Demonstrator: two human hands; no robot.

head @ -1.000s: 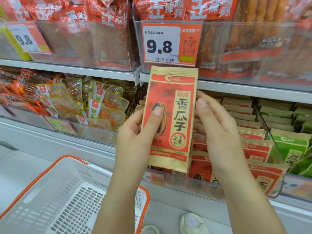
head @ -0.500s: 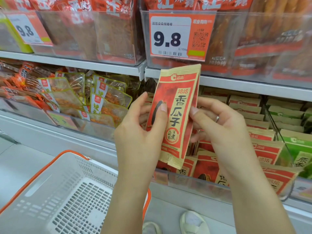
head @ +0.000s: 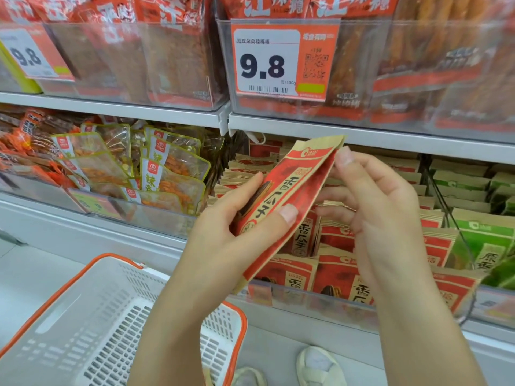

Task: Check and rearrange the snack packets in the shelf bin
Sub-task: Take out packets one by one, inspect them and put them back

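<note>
Two shelves (head: 362,136) fill the view, the upper one carrying clear bins of red snack bags and a price tag (head: 281,61) at 12 o'clock. At 7 o'clock sits a white basket (head: 92,324) with an orange rim. The shelf bin (head: 320,300), at 4 o'clock, holds upright rows of red packets (head: 334,274), with green packets (head: 485,240) just beside them at 3 o'clock. At centre, a tilted red seed packet (head: 295,190) hangs above that bin. The left hand (head: 237,232) grips its lower half, thumb across the front. The right hand (head: 381,213) pinches the upper edge, fingers curled behind.
</note>
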